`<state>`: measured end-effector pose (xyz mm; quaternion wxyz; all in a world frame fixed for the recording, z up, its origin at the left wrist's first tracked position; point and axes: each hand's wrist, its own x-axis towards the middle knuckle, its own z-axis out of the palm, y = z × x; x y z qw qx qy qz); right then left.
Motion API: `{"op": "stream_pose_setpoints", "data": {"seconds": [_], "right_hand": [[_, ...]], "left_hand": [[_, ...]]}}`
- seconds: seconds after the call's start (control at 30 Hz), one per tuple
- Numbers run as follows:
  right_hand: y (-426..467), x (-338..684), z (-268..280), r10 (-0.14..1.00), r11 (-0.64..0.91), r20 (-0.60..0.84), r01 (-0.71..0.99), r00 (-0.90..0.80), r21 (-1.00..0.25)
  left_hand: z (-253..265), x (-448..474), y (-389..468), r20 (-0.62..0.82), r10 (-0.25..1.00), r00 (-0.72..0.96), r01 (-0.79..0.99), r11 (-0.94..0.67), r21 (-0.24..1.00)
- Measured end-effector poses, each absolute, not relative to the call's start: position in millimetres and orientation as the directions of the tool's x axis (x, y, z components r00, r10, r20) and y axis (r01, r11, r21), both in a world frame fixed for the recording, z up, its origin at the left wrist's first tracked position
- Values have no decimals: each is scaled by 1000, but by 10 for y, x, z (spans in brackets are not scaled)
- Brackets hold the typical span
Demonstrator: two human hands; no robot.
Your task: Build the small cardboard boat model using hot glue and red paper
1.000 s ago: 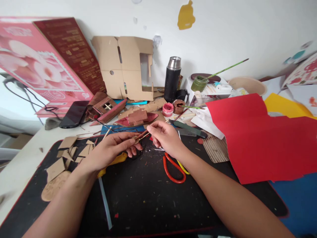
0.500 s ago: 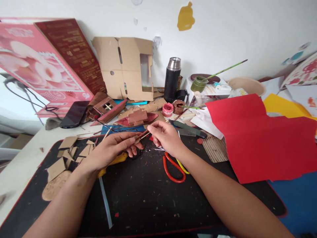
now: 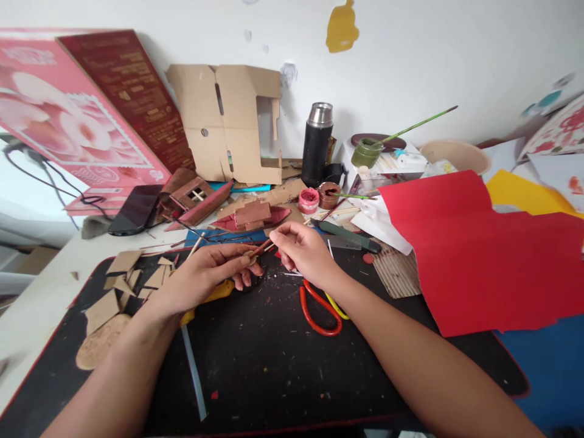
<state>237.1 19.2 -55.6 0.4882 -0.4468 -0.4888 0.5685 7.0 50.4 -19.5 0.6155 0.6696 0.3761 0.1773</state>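
Observation:
Above the black mat (image 3: 283, 377), my left hand (image 3: 219, 267) is closed on a thin brown stick (image 3: 263, 248), pinching its near end between thumb and fingers. A small tan bit shows at the left fingertips, too small to name. My right hand (image 3: 303, 252) is closed at the stick's other end, thumb against forefinger. Below the right wrist lie the scissors' red and yellow handles (image 3: 320, 311). Part of a yellow tool (image 3: 220, 292) shows beneath the left hand, mostly hidden. Just behind the hands sits a small reddish-brown model boat (image 3: 253, 217).
Cardboard scraps (image 3: 103, 310) lie at left. Behind are a second model boat (image 3: 201, 204), a phone (image 3: 135, 210), a black flask (image 3: 317, 146) and paint jars (image 3: 309, 199). A green-handled knife (image 3: 349, 235) lies beyond my right hand; red paper (image 3: 483, 261) covers the right side.
Both hands stay almost in place on the stick, with only a slight shift of the fingers. The whole view has tilted very slightly.

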Motion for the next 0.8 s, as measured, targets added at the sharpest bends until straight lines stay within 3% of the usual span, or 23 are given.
{"op": "stream_pose_setpoints", "data": {"seconds": [0.8], "right_hand": [[200,2374,-551,992,-49,-34,-128,-119,-990]], "left_hand": [[-236,21,519,-192,696,692,245,23,969]]}}
